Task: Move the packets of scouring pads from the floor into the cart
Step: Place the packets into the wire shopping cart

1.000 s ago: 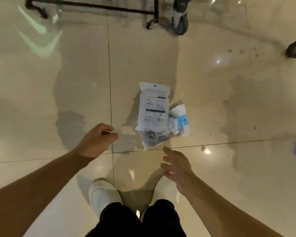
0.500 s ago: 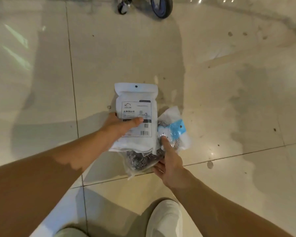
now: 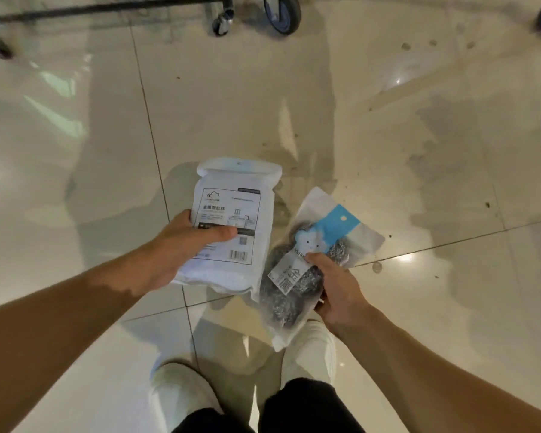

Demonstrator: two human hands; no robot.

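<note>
Two packets (image 3: pixel 231 226), one per hand's grip (image 3: pixel 181 248).

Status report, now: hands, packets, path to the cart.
Left hand grips white packet. Right hand grips blue-label packet. Cart wheels ahead, floor between.

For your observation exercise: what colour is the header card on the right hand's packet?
Light blue, on the clear packet; head view.

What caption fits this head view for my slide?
Left hand grips a white printed packet, right hand a clear blue-labelled packet of steel scouring pads, above the glossy tiled floor.
</note>
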